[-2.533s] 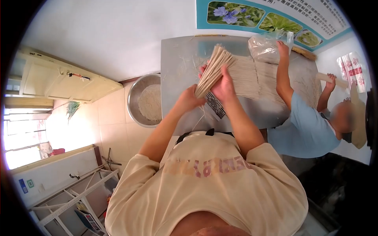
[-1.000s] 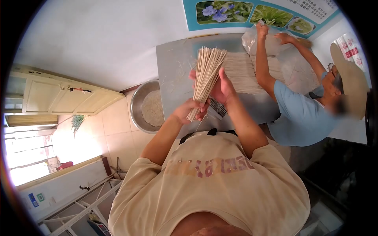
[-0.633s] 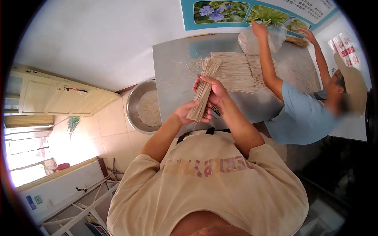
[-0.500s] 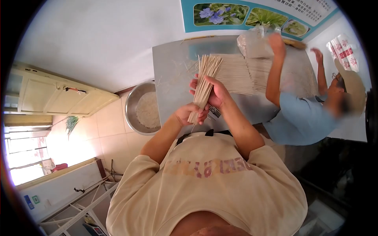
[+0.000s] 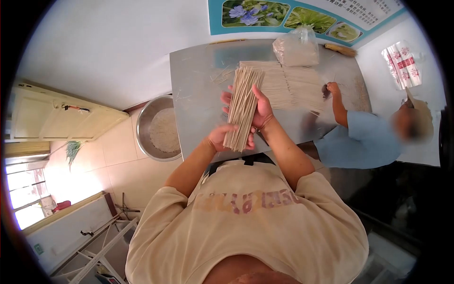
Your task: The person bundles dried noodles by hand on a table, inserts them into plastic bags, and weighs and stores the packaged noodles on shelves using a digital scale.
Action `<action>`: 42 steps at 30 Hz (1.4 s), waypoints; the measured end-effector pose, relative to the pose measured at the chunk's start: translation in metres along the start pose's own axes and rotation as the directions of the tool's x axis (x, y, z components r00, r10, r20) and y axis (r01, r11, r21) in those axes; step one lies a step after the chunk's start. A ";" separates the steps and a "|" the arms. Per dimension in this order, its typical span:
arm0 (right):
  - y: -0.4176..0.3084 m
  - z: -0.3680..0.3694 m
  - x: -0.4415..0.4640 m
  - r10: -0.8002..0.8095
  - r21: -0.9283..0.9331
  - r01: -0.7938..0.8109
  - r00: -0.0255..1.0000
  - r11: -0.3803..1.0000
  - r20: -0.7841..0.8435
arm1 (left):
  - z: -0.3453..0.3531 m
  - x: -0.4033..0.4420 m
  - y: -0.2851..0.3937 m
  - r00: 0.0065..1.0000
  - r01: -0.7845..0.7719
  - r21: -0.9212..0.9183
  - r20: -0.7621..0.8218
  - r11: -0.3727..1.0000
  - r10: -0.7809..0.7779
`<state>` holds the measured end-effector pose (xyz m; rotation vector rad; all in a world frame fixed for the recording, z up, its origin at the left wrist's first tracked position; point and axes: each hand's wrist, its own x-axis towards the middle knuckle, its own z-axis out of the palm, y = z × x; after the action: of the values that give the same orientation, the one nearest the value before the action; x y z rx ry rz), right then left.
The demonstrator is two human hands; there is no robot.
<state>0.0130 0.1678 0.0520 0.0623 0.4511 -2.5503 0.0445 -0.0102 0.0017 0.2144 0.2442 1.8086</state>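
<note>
A thick bundle of dried noodles [image 5: 243, 106] lies slanted across both my hands, above the near edge of the metal table. My right hand [image 5: 263, 111] cradles its upper part from the right, with the thumb along the side and the fingertips showing past the left side. At the lower end, my left hand [image 5: 220, 137] holds the bundle from the left; some of its fingers pass beneath and show at the right. Behind the bundle, rows of dried noodles [image 5: 269, 87] are spread flat on the table [image 5: 194, 90].
A steel bowl [image 5: 143, 137] with pale contents stands left of the table. At the back are a clear plastic bag [image 5: 298, 47] and a small brush [image 5: 340, 49]. A co-worker in a blue shirt [image 5: 364, 137] is at the right, one hand [image 5: 333, 88] over the table.
My left hand has loosened its wrap around the bundle's lower end, and the bundle looks flatter and wider. The co-worker's raised arm has come down from near the plastic bag to the table.
</note>
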 end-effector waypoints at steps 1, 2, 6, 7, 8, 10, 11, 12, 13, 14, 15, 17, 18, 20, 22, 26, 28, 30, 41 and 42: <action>-0.003 -0.005 -0.004 -0.015 -0.030 0.014 0.999 0.999 -0.044 | -0.010 0.003 -0.004 0.998 0.012 0.109 -0.069 0.994 -0.004; -0.003 -0.014 -0.011 -0.015 -0.034 0.014 0.999 0.999 -0.045 | -0.013 0.006 -0.008 0.998 0.010 0.110 -0.065 0.994 -0.003; 0.009 -0.046 -0.056 0.130 -0.042 -0.136 0.983 0.990 -0.129 | -0.008 0.013 -0.049 0.978 0.127 0.294 -0.197 0.947 -0.070; 0.012 -0.052 -0.066 0.130 -0.039 -0.136 0.983 0.990 -0.127 | -0.012 0.015 -0.064 0.979 0.101 0.259 -0.196 0.961 -0.050; 0.013 -0.058 -0.073 0.141 -0.029 -0.149 0.972 0.988 -0.186 | -0.008 0.021 -0.072 0.980 0.076 0.225 -0.196 0.971 -0.031; -0.003 -0.070 -0.078 0.143 -0.019 -0.152 0.959 0.988 -0.245 | -0.007 0.041 -0.077 0.953 0.065 0.117 -0.303 0.991 -0.026; -0.016 -0.076 -0.078 0.127 -0.019 -0.135 0.962 0.991 -0.242 | -0.011 0.052 -0.076 0.945 0.052 0.041 -0.326 0.998 -0.035; -0.028 -0.083 -0.077 0.109 -0.017 -0.117 0.965 0.993 -0.238 | -0.015 0.064 -0.075 0.936 0.039 -0.034 -0.349 0.999 -0.048; -0.042 -0.079 -0.075 0.079 -0.005 -0.083 0.963 0.997 -0.258 | -0.009 0.081 -0.070 0.933 0.012 0.008 -0.359 1.000 -0.009; -0.056 -0.081 -0.076 0.074 0.002 -0.076 0.963 0.997 -0.258 | -0.001 0.097 -0.063 0.932 0.021 0.007 -0.363 1.000 -0.017; -0.070 -0.081 -0.078 0.046 -0.010 -0.050 0.968 0.999 -0.248 | 0.007 0.112 -0.054 0.927 0.053 0.047 -0.374 0.998 -0.031; -0.097 -0.083 -0.079 0.009 -0.015 -0.013 0.967 1.000 -0.254 | 0.004 0.135 -0.046 0.936 0.097 0.081 -0.345 0.992 -0.063; -0.112 -0.084 -0.082 0.008 -0.010 -0.011 0.968 1.000 -0.249 | -0.003 0.145 -0.044 0.949 0.112 0.075 -0.305 0.991 -0.084; -0.145 -0.078 -0.087 -0.155 -0.053 0.145 0.928 0.988 -0.339 | 0.038 0.178 -0.030 0.868 -0.050 -0.100 -0.496 0.994 -0.006; -0.180 -0.079 -0.092 -0.231 -0.064 0.222 0.916 0.973 -0.328 | 0.026 0.205 -0.030 0.849 -0.145 -0.183 -0.527 0.972 0.028; -0.209 -0.088 -0.094 -0.495 -0.141 0.476 0.813 0.868 -0.307 | 0.030 0.269 -0.021 0.511 -0.620 -0.152 -0.822 0.770 0.249; -0.216 -0.093 -0.094 -0.508 -0.101 0.507 0.787 0.856 -0.350 | 0.028 0.294 -0.010 0.490 -0.668 -0.140 -0.823 0.731 0.289; -0.244 -0.100 -0.098 -0.516 -0.093 0.519 0.781 0.849 -0.353 | 0.021 0.304 -0.001 0.482 -0.602 -0.042 -0.815 0.798 0.321; -0.442 -0.101 -0.040 -0.986 -0.573 0.813 0.004 0.100 -0.166 | 0.014 0.479 0.119 -0.078 0.483 0.837 -0.253 0.259 0.964; -0.449 -0.107 -0.026 -0.991 -0.624 0.778 -0.007 0.078 -0.132 | 0.008 0.502 0.126 -0.129 0.591 0.765 -0.223 0.255 0.966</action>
<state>-0.2049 0.5742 0.0913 0.5642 1.8099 -3.6718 -0.1940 0.4460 0.0527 -0.5262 2.9554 1.5121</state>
